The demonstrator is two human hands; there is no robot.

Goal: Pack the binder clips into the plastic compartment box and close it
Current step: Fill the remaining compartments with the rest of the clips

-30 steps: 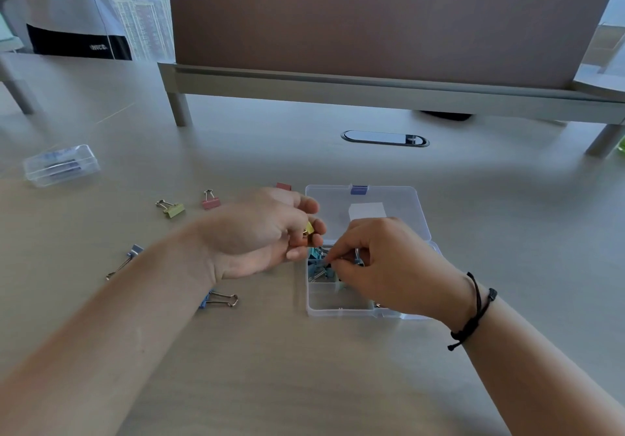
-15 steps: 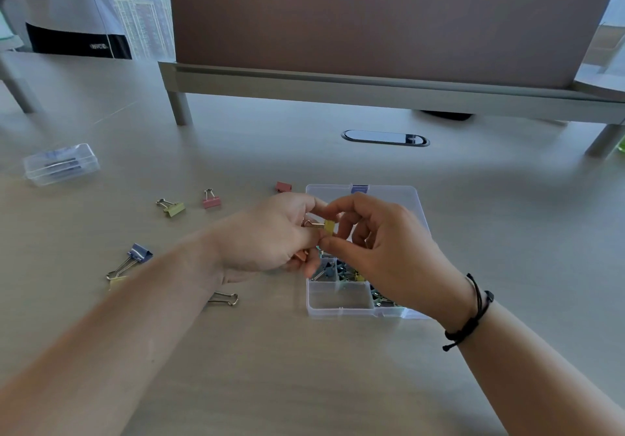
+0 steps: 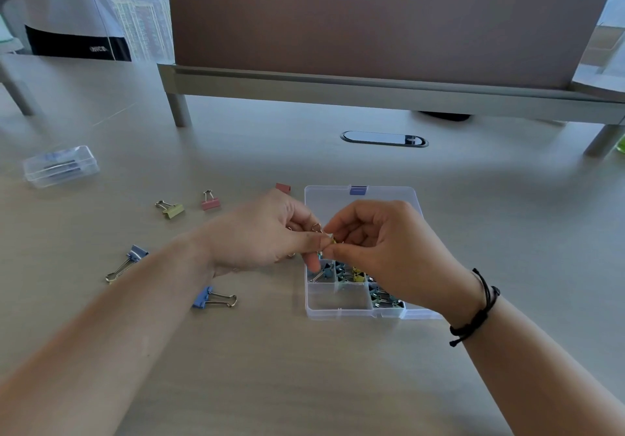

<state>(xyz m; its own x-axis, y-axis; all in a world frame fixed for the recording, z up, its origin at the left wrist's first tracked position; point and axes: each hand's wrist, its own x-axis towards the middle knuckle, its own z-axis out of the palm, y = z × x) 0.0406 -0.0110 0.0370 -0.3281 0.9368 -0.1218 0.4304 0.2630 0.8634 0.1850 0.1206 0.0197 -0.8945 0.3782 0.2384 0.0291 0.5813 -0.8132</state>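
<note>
A clear plastic compartment box (image 3: 341, 307) lies open on the table, its lid (image 3: 360, 200) flat behind it. Blue and yellow binder clips fill some compartments. My left hand (image 3: 267, 236) and my right hand (image 3: 385, 246) meet just above the box's left side, both pinching one small yellow binder clip (image 3: 333, 240) whose wire handle sticks up. Loose clips lie to the left: a yellow one (image 3: 171, 209), a pink one (image 3: 210, 202), a red one (image 3: 283, 187), and two blue ones (image 3: 133, 256) (image 3: 209, 297).
A second small clear case (image 3: 61, 166) sits at the far left. A raised shelf with a brown panel (image 3: 372, 26) crosses the back of the table, with an oval cable port (image 3: 384, 139) before it. A person in white stands at the far left (image 3: 67, 6).
My right hand has risen out of the box and joined my left hand on the yellow clip. Both hands have shifted slightly right, uncovering the blue clip near my left forearm.
</note>
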